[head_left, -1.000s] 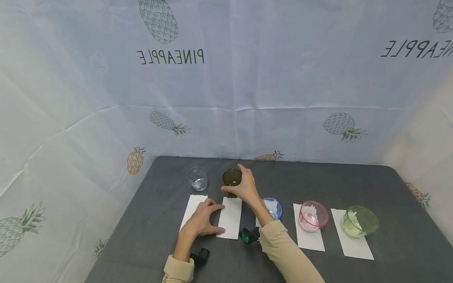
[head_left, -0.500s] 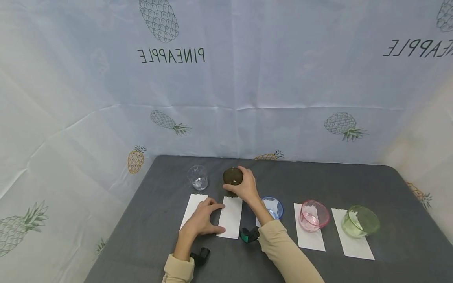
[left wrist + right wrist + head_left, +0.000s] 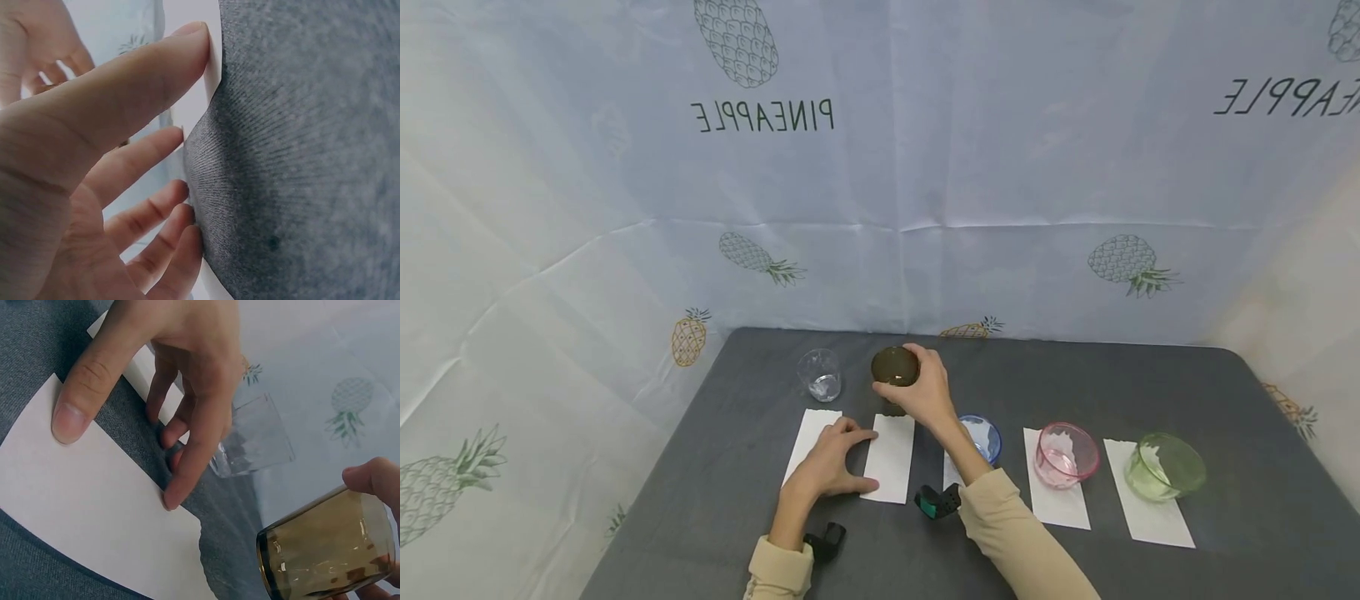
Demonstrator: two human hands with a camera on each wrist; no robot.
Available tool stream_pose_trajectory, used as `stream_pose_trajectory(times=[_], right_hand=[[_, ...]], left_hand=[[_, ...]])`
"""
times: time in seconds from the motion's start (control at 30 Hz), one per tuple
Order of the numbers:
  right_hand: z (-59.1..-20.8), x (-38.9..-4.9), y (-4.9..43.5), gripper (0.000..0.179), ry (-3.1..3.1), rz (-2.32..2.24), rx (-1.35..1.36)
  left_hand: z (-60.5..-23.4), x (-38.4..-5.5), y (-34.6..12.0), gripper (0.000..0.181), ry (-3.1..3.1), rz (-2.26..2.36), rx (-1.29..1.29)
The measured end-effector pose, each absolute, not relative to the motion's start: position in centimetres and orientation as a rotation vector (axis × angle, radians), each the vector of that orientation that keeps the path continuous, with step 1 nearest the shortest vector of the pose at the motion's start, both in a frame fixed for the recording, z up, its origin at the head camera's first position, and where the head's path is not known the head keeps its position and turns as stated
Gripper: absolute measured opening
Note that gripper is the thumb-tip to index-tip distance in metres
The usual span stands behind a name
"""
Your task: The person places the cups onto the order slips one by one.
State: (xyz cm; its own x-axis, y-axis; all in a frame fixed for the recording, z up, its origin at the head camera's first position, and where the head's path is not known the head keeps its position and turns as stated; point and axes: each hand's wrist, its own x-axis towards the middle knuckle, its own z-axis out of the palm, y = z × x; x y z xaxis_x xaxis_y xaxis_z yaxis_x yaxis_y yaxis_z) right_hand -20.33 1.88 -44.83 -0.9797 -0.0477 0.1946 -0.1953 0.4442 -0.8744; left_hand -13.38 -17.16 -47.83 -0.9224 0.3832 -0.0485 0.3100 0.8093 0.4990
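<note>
My right hand (image 3: 928, 392) grips a brown glass (image 3: 896, 367) beyond the far, torn end of a white paper strip (image 3: 889, 458). In the right wrist view, thumb and fingers are around the brown glass (image 3: 331, 544); whether its base touches the table I cannot tell. My left hand (image 3: 831, 458) lies between two strips, its thumb and index fingertips resting on the left edge of the one nearest the brown glass. Close up in the left wrist view, the left hand (image 3: 94, 156) has its fingers spread and its thumb on the paper (image 3: 200, 94).
A clear glass (image 3: 820, 375) stands behind the leftmost strip (image 3: 812, 437). To the right, a blue-rimmed glass (image 3: 988, 437), a pink glass (image 3: 1066, 457) and a green glass (image 3: 1165, 468) each stand on a strip. A pineapple-print curtain (image 3: 850, 167) hangs behind the grey table (image 3: 1000, 375).
My right hand has shifted the brown glass slightly away from the paper strip, and its grip has closed further round it. The left hand keeps its place on the strip.
</note>
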Motion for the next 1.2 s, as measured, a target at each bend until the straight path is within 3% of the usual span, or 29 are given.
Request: stream_pose_trajectory(times=[0.53, 1.2], right_hand=[[-43.0, -18.1, 2.6, 0.077, -2.51, 1.605, 0.334], [-44.0, -15.5, 2.3, 0.078, -2.546, 1.629, 0.407]], left_hand=[[-48.1, -13.5, -17.3, 0.07, 2.855, 0.745, 0.561], [-48.4, -13.6, -17.5, 0.077, 2.824, 0.783, 0.533]])
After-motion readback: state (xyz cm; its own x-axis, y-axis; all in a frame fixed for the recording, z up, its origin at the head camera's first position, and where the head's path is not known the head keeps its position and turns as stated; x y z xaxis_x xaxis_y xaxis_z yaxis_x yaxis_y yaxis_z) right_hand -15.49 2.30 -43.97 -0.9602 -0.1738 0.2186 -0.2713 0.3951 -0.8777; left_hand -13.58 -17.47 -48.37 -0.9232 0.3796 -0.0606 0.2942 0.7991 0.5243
